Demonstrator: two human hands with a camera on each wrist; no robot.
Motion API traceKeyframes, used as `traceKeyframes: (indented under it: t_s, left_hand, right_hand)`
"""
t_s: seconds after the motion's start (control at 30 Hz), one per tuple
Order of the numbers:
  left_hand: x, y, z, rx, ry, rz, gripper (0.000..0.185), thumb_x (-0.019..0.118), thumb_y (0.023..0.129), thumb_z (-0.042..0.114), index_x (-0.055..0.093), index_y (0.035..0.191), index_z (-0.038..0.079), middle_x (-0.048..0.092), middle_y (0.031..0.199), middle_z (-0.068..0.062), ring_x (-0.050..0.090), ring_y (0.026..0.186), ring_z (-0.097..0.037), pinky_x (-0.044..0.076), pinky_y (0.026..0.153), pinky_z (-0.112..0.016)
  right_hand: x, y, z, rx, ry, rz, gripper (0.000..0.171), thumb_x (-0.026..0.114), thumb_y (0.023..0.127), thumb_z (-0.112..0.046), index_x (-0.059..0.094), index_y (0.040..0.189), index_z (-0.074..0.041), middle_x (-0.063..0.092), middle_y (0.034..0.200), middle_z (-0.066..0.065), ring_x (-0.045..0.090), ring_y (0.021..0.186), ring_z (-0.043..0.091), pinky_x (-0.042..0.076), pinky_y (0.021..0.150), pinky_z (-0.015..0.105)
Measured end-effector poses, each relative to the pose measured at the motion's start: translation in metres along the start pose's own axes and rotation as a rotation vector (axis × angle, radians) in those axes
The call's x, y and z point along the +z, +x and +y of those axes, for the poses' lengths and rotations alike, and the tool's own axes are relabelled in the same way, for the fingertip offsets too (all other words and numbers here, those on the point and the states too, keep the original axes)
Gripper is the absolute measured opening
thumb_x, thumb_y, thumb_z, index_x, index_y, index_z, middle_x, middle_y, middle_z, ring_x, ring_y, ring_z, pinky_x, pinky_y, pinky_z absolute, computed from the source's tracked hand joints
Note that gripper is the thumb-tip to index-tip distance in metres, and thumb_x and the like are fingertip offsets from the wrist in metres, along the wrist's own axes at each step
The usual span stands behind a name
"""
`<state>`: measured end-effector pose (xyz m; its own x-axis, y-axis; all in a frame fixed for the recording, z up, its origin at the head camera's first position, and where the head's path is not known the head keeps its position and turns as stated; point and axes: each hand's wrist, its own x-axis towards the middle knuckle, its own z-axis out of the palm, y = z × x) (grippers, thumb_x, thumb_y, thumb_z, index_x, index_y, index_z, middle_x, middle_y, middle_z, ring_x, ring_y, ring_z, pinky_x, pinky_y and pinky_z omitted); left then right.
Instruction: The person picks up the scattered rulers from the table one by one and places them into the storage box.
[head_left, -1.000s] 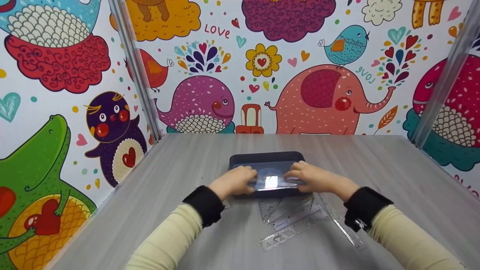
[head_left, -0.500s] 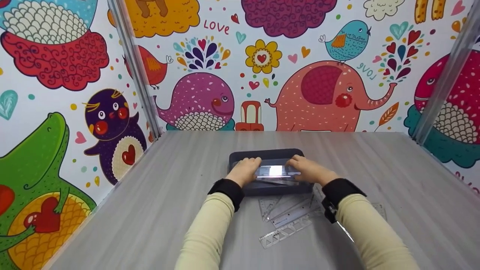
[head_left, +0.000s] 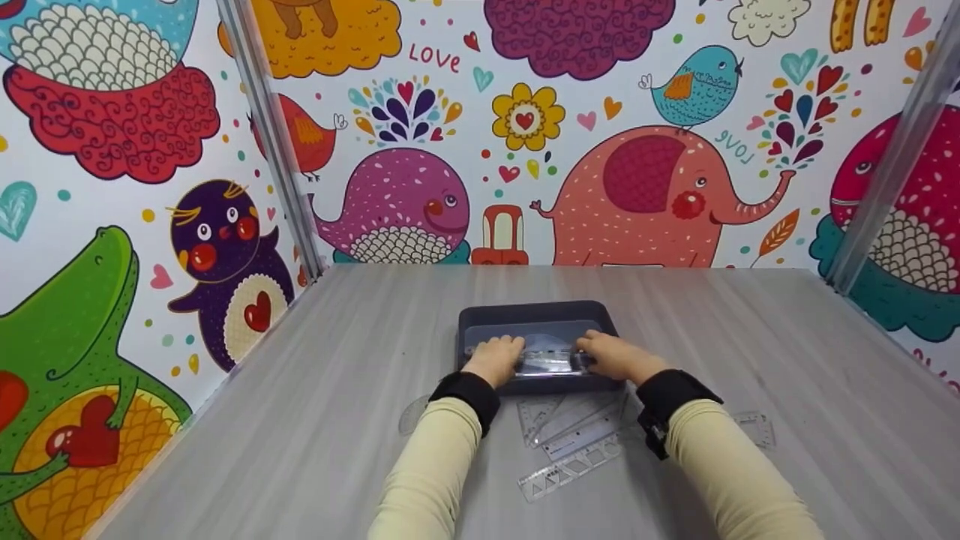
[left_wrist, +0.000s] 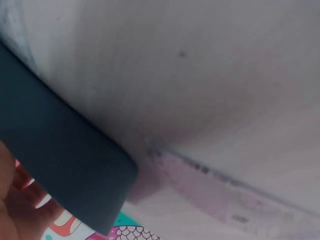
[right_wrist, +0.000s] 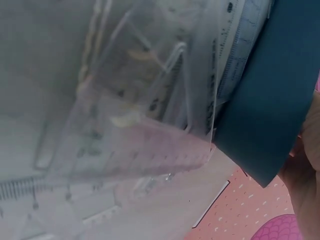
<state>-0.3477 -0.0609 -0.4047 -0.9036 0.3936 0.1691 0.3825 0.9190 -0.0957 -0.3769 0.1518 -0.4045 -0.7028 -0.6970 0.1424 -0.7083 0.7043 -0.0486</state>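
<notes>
Head view: both hands [head_left: 551, 358] on clear ruler [head_left: 551, 363]

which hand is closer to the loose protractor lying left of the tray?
Left. The left hand is at the tray's left end, with the protractor lying just outside that forearm. The right hand is at the tray's far right end.
</notes>
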Motion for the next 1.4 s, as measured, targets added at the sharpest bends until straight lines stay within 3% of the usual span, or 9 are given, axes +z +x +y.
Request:
traceKeyframes:
  t_s: [0.23, 0.33, 0.53, 0.7, 0.8, 0.9, 1.03, 1.13, 1.4]
  left_hand:
    - [-0.004, -0.001, -0.002, -0.025, -0.008, -0.012, 0.037, 0.061, 0.073, 0.019, 0.046, 0.106, 0.010, 0.054, 0.100, -0.009, 0.052, 0.089, -0.026, 0.043, 0.071, -0.036]
    - [-0.015, -0.002, -0.006, -0.036, -0.040, -0.008, 0.046, 0.061, 0.074, 0.023, 0.043, 0.114, 0.012, 0.051, 0.107, -0.008, 0.050, 0.094, -0.026, 0.041, 0.076, -0.038]
    - [-0.043, -0.016, -0.028, -0.092, -0.284, 0.149, 0.053, 0.059, 0.075, 0.023, 0.037, 0.122, 0.011, 0.046, 0.116, -0.009, 0.046, 0.101, -0.026, 0.036, 0.084, -0.038]
    - [-0.061, -0.052, -0.044, -0.198, -0.420, 0.238, 0.049, 0.058, 0.075, 0.015, 0.040, 0.119, 0.007, 0.047, 0.115, -0.011, 0.046, 0.102, -0.024, 0.038, 0.084, -0.035]
    - [-0.065, -0.076, -0.044, -0.212, -0.414, 0.240, 0.043, 0.059, 0.073, 0.017, 0.046, 0.114, 0.008, 0.051, 0.108, -0.010, 0.050, 0.096, -0.022, 0.041, 0.078, -0.034]
    - [-0.062, -0.096, -0.039, -0.182, -0.400, 0.229, 0.038, 0.061, 0.071, 0.020, 0.051, 0.106, 0.007, 0.055, 0.098, -0.009, 0.053, 0.088, -0.022, 0.043, 0.073, -0.034]
    - [-0.055, -0.113, -0.026, -0.136, -0.416, 0.132, 0.038, 0.062, 0.071, 0.024, 0.053, 0.103, 0.006, 0.055, 0.097, -0.009, 0.053, 0.088, -0.023, 0.043, 0.073, -0.035]
    - [-0.049, -0.117, -0.014, -0.121, -0.417, 0.049, 0.041, 0.062, 0.070, 0.028, 0.052, 0.105, 0.008, 0.054, 0.101, -0.009, 0.052, 0.091, -0.022, 0.042, 0.074, -0.034]
    - [-0.035, -0.106, 0.010, -0.057, -0.444, -0.044, 0.047, 0.066, 0.065, 0.028, 0.052, 0.104, 0.005, 0.053, 0.096, -0.010, 0.051, 0.088, -0.022, 0.040, 0.078, -0.032]
  right_hand:
    - [-0.002, 0.000, 0.000, 0.002, 0.005, 0.040, 0.026, 0.062, 0.068, -0.004, 0.058, 0.094, -0.003, 0.050, 0.082, 0.008, 0.052, 0.076, 0.023, 0.043, 0.067, 0.035]
    - [-0.010, -0.001, 0.001, -0.002, 0.045, 0.151, 0.023, 0.060, 0.071, -0.005, 0.058, 0.093, -0.002, 0.054, 0.086, 0.010, 0.052, 0.081, 0.025, 0.042, 0.071, 0.036]
    - [-0.048, -0.019, -0.005, 0.002, 0.127, 0.477, 0.021, 0.059, 0.073, -0.003, 0.057, 0.094, -0.003, 0.057, 0.088, 0.009, 0.053, 0.083, 0.022, 0.042, 0.073, 0.036]
    - [-0.072, -0.052, -0.020, -0.049, 0.102, 0.576, 0.026, 0.062, 0.069, 0.000, 0.057, 0.094, -0.006, 0.057, 0.087, 0.005, 0.055, 0.079, 0.017, 0.045, 0.068, 0.032]
    - [-0.074, -0.071, -0.032, -0.111, 0.089, 0.575, 0.029, 0.062, 0.067, 0.001, 0.058, 0.094, -0.009, 0.058, 0.087, 0.002, 0.054, 0.076, 0.013, 0.046, 0.066, 0.028]
    - [-0.067, -0.084, -0.041, -0.178, 0.070, 0.543, 0.029, 0.062, 0.066, 0.000, 0.058, 0.093, -0.011, 0.058, 0.084, -0.002, 0.054, 0.074, 0.010, 0.046, 0.063, 0.024]
    - [-0.052, -0.090, -0.050, -0.240, 0.013, 0.474, 0.026, 0.063, 0.066, -0.003, 0.059, 0.091, -0.011, 0.058, 0.083, -0.004, 0.055, 0.073, 0.011, 0.046, 0.063, 0.025]
    - [-0.042, -0.089, -0.054, -0.239, -0.014, 0.401, 0.025, 0.064, 0.067, -0.007, 0.059, 0.091, -0.012, 0.057, 0.083, -0.004, 0.054, 0.074, 0.010, 0.045, 0.063, 0.026]
    - [-0.019, -0.073, -0.068, -0.246, -0.021, 0.192, 0.033, 0.065, 0.067, -0.019, 0.056, 0.098, -0.011, 0.050, 0.083, -0.002, 0.051, 0.072, 0.011, 0.043, 0.060, 0.027]
